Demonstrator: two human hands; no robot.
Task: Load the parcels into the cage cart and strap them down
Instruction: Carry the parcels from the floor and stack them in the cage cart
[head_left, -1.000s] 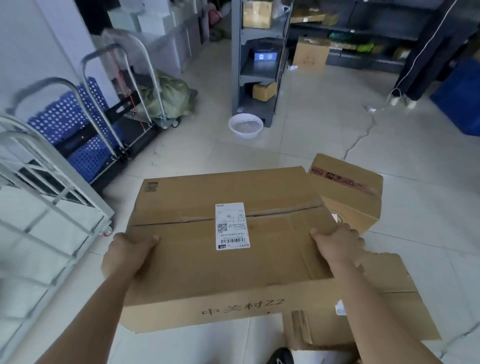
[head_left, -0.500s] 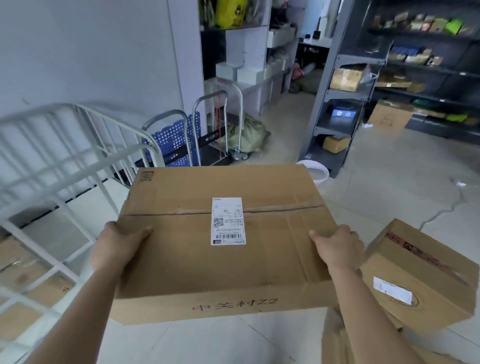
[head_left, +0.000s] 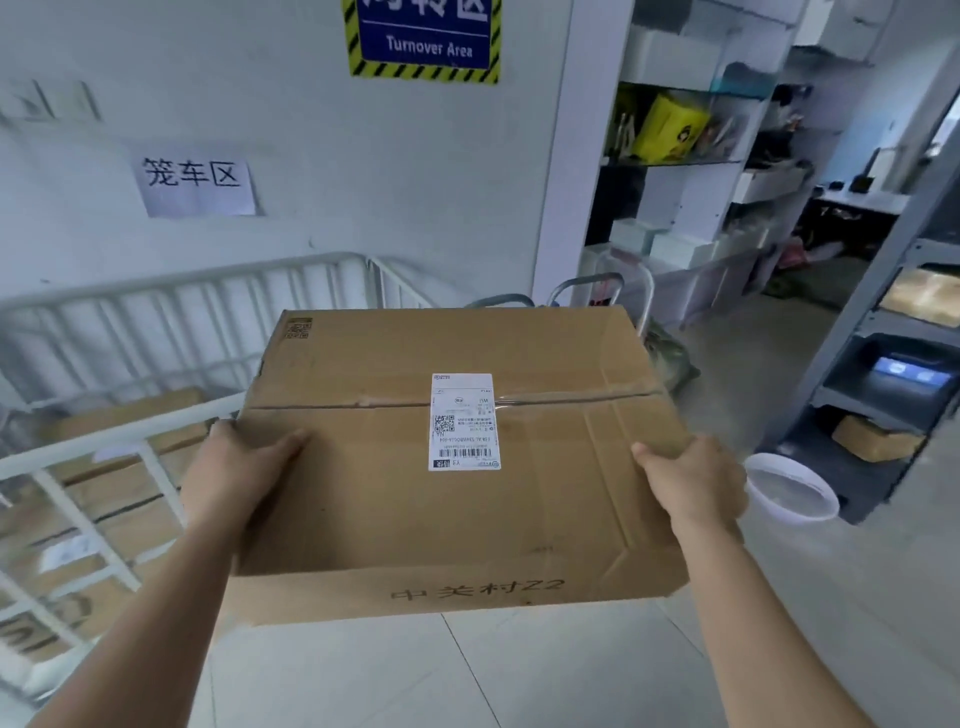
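I carry a large flat cardboard parcel (head_left: 545, 457) with a white shipping label on top, lifted off the floor in front of me. My left hand (head_left: 234, 473) grips its left edge, thumb over the top. On the opposite edge, my right hand (head_left: 693, 486) holds it the same way. The white cage cart (head_left: 156, 291) stands to the left, its barred walls level with the parcel. Several cardboard parcels (head_left: 124, 447) lie inside the cart.
A white wall with signs is straight ahead. Hand trolleys (head_left: 613, 296) and a green sack stand behind the parcel. Grey shelving (head_left: 893, 332) stands at the right, with a white basin (head_left: 789, 488) on the tiled floor beside it.
I have turned left and lifted the parcel higher toward the cage cart. The other boxes on the floor have left the view. Both hands keep the same hold.
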